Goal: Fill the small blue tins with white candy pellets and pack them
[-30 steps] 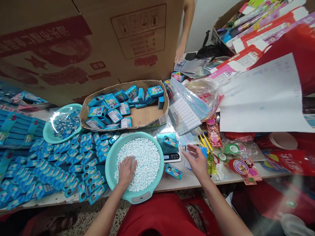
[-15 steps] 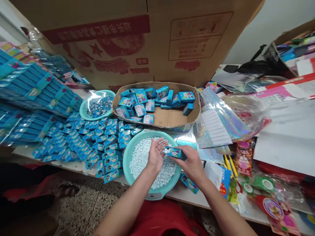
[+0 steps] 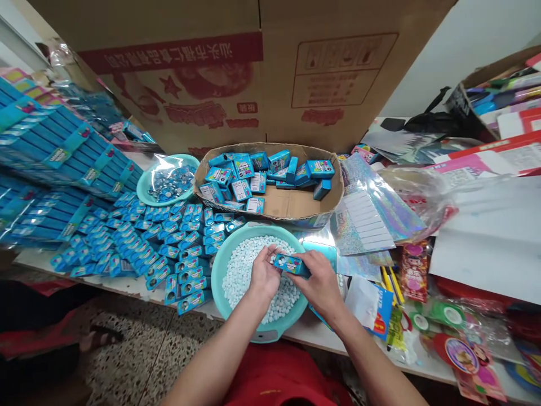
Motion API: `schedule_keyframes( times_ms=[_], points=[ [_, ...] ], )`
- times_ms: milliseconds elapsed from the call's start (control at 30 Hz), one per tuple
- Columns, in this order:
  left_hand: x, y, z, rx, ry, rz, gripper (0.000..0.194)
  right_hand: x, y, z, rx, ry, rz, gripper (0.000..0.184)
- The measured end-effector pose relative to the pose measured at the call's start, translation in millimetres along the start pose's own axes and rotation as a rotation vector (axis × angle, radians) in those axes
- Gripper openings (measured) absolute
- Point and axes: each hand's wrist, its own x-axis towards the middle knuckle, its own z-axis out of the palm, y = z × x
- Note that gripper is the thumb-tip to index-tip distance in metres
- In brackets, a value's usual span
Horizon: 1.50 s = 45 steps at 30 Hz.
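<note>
My right hand [image 3: 320, 281] grips a small blue candy box [image 3: 291, 264], held tilted above the bowl with its end opening toward my left hand. My left hand [image 3: 264, 276] is cupped palm up at that end, its fingers curled loosely apart. A few white pellets show around the opening; whether any lie in the palm is hard to tell. Beneath both hands stands a turquoise bowl [image 3: 220, 307] full of white candy pellets [image 3: 240, 270].
Rows of small blue boxes [image 3: 186, 254] cover the table to the left, beside a smaller bowl [image 3: 141, 194] of shiny blue-silver pieces. Behind stands a cut-down carton [image 3: 287, 206] holding blue boxes, backed by a large cardboard box [image 3: 270, 73]. Holographic sheets [image 3: 363, 220] and packaging lie right.
My right hand has brought the candy box left and slightly down, closer to my left palm. My left fingers have curled in from a more spread pose.
</note>
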Motion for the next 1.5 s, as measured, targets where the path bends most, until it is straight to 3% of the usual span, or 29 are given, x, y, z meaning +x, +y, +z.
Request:
schedule_keyframes(
  times_ms=[100,267,367,500,633,767,900,1100,1233,1367,1500],
  points=[
    [-1,0,-2.5,-0.026,-0.021,0.016,0.017,2,-8,0,-0.074,-0.016,-0.003,0.022],
    [6,-2,-3.3,-0.018,0.099,-0.030,0.017,0,-4,11,-0.112,-0.059,0.065,0.022],
    [4,2,-5.5,0.034,0.086,0.006,0.009,-4,5,13,0.080,-0.005,0.128,0.026],
    [-3,15,-13.0,0.163,-0.026,-0.002,0.022,-16,12,2,0.410,0.105,0.264,0.030],
    [-3,27,-24.2,0.421,-0.092,0.015,0.023,-36,20,-11,0.528,0.227,0.408,0.037],
    [8,29,-37.0,0.577,-0.058,0.086,0.036,-47,44,-12,0.571,0.367,0.535,0.041],
    [21,26,-51.2,0.607,0.036,0.058,0.017,-39,81,1,0.599,0.489,0.607,0.044],
    [29,24,-66.4,0.735,0.101,-0.018,0.006,-33,111,19,0.496,0.449,0.596,0.043],
    [29,27,-64.6,0.739,0.081,-0.057,0.003,-49,108,3,0.485,0.491,0.602,0.053],
    [27,30,-58.5,0.758,0.040,-0.083,0.006,-77,111,-19,0.577,0.598,0.696,0.039],
    [26,27,-53.7,0.724,0.050,-0.077,0.006,-106,119,-25,0.567,0.603,0.737,0.033]
  ],
)
